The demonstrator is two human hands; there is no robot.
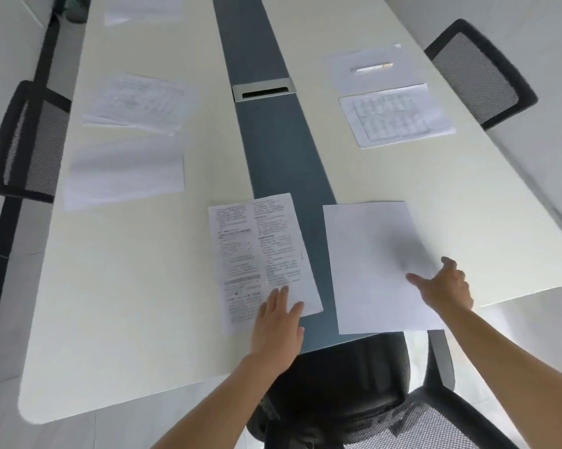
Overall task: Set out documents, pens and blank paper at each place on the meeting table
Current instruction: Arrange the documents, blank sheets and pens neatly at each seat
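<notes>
A printed document (260,251) lies at the near end of the long meeting table (143,286), partly over its dark centre strip. My left hand (278,319) rests flat on the document's near corner, fingers straight. Beside it on the right lies a blank sheet (373,264), its near edge overhanging the table end. My right hand (444,283) touches the blank sheet's right side with spread fingers. At the far right place lie a printed document (396,116) and a blank sheet (370,69) with a pen (372,67) on it. The left place has a printed document (137,102) and a blank sheet (124,173).
A black mesh chair (354,384) stands right below me at the table end. Other mesh chairs stand at the left (27,140) and the right (480,72). A cable slot (263,89) sits in the dark centre strip. More paper (140,11) lies at the far left.
</notes>
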